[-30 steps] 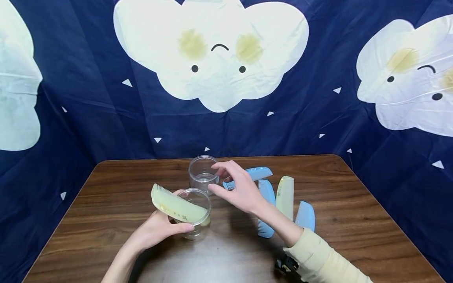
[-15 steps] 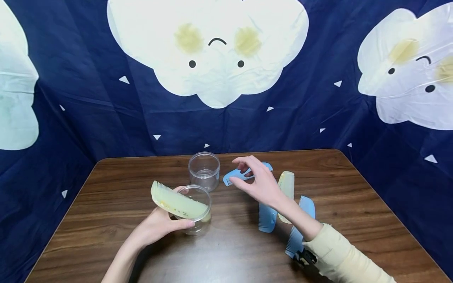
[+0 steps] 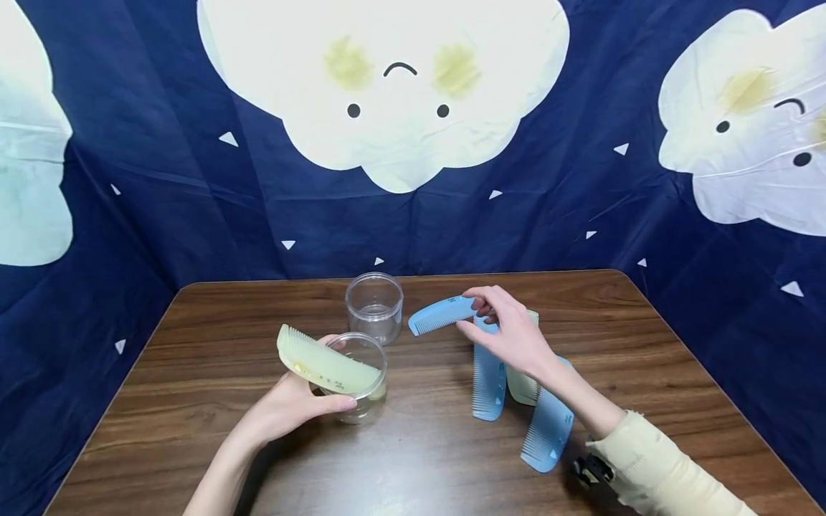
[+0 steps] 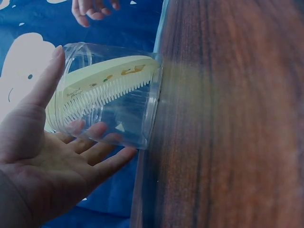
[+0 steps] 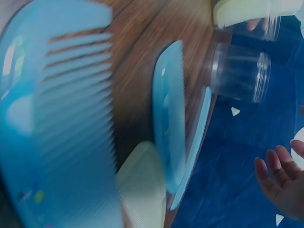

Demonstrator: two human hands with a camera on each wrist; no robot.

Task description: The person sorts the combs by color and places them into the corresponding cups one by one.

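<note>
Curtained-off workspace, room type unclear: navy cloud-print cloth (image 3: 452, 229) behind and beside wood-grain table (image 3: 193, 358).

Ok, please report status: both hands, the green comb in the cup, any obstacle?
Left hand holds cup; green comb leans inside, one end sticking out. Right hand over blue combs, holding nothing. Possible obstacle: second cup, just behind the first.
</note>
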